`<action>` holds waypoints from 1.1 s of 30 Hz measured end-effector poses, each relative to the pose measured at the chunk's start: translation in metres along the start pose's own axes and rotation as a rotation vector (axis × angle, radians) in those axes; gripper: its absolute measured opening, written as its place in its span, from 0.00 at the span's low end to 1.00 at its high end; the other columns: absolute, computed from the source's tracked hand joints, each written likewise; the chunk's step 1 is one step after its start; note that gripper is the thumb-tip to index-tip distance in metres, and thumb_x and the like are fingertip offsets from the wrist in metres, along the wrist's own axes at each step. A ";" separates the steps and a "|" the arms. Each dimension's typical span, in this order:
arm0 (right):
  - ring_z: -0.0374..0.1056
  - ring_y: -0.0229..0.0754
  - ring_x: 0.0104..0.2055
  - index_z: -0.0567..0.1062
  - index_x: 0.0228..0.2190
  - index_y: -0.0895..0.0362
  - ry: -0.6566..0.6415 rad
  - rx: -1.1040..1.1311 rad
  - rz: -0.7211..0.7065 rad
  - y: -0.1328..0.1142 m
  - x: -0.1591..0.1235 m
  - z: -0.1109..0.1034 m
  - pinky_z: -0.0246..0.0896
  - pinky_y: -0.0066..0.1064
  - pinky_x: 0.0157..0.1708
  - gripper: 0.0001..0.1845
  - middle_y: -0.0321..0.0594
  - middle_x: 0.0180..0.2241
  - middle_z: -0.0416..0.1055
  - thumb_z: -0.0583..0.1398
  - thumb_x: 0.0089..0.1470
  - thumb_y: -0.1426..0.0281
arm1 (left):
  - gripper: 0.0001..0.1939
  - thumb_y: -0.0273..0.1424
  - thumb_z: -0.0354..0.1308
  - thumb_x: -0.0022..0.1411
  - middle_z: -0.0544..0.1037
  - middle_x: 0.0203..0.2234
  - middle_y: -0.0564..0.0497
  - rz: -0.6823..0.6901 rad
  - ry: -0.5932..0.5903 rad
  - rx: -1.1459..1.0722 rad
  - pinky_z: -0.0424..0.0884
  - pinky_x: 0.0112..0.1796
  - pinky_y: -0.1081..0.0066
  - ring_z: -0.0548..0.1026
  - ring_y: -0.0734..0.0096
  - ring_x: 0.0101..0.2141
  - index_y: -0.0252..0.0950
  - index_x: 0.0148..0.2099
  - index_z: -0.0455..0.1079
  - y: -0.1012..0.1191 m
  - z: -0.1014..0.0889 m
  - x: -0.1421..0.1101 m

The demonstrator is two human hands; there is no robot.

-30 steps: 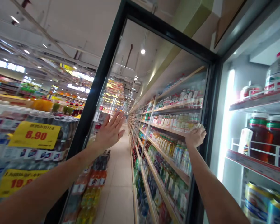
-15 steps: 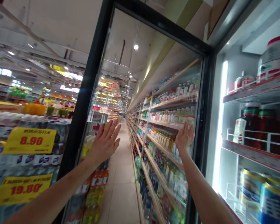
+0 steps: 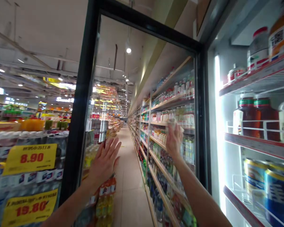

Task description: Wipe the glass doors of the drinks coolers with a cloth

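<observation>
A glass cooler door [image 3: 137,25] with a black frame stands swung open in front of me. My left hand [image 3: 105,157] is at the lower left of the pane, fingers stretched out and palm toward the glass; whether it touches cannot be told. Toward the pane's right side, my right hand [image 3: 174,140] presses a pale cloth [image 3: 172,123] against the glass. The cloth is blurred and partly covered by the fingers. Shelves of bottles show through or in the pane behind both hands.
Right of the door, the lit cooler holds bottles [image 3: 245,116] and blue-and-gold cans [image 3: 278,192] on wire-edged shelves. Stacked packs with yellow price signs [image 3: 29,159] stand at the left. A tiled aisle floor [image 3: 127,176] runs away ahead.
My right hand has moved left across the pane with the cloth. My left hand sits a little lower in view. The view has shifted slightly, showing more of the cooler.
</observation>
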State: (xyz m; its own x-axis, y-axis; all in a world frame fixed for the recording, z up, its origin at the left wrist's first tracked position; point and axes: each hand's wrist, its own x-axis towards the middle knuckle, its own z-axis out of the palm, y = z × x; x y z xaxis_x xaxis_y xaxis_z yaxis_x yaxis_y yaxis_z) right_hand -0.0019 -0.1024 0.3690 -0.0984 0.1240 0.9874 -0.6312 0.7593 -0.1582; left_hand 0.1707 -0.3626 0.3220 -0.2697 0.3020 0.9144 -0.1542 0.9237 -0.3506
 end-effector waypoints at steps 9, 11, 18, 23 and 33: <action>0.36 0.50 0.65 0.59 0.55 0.44 -0.136 0.154 -0.356 -0.086 -0.066 0.008 0.40 0.52 0.59 0.27 0.37 0.62 0.47 0.52 0.53 0.71 | 0.33 0.36 0.47 0.61 0.55 0.60 0.47 0.000 0.016 0.011 0.44 0.59 0.55 0.50 0.60 0.60 0.39 0.65 0.39 0.002 -0.001 0.000; 0.37 0.48 0.64 0.61 0.53 0.42 -0.182 0.149 -0.444 -0.087 -0.073 0.004 0.38 0.51 0.60 0.27 0.34 0.61 0.50 0.53 0.52 0.70 | 0.33 0.35 0.47 0.61 0.56 0.60 0.46 0.006 0.022 0.004 0.44 0.59 0.55 0.50 0.60 0.60 0.39 0.65 0.39 0.002 -0.003 0.000; 0.39 0.53 0.64 0.55 0.58 0.58 0.133 0.044 0.390 0.015 -0.049 -0.002 0.42 0.58 0.56 0.27 0.53 0.61 0.46 0.44 0.57 0.68 | 0.34 0.35 0.49 0.60 0.53 0.60 0.46 0.001 -0.008 0.012 0.44 0.59 0.53 0.50 0.59 0.61 0.39 0.65 0.39 0.005 -0.005 0.001; 0.33 0.53 0.65 0.58 0.56 0.47 -0.107 0.152 -0.139 -0.084 -0.083 0.002 0.43 0.55 0.57 0.27 0.41 0.63 0.43 0.50 0.54 0.70 | 0.34 0.35 0.49 0.60 0.53 0.60 0.45 -0.003 -0.003 -0.008 0.45 0.59 0.54 0.49 0.60 0.61 0.40 0.65 0.39 0.004 -0.004 0.000; 0.42 0.56 0.63 0.56 0.57 0.57 0.078 -0.021 0.472 0.031 -0.082 -0.008 0.43 0.60 0.54 0.27 0.53 0.61 0.47 0.44 0.57 0.66 | 0.35 0.36 0.50 0.60 0.54 0.60 0.46 -0.088 -0.016 -0.035 0.41 0.59 0.51 0.46 0.60 0.61 0.39 0.65 0.39 0.035 0.003 -0.041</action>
State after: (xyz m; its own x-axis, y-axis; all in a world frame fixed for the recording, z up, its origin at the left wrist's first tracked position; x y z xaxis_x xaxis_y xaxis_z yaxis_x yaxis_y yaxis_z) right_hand -0.0075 -0.0842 0.2833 -0.3120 0.5058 0.8042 -0.5153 0.6211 -0.5906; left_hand 0.1736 -0.3429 0.2715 -0.2721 0.2159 0.9377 -0.1447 0.9542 -0.2617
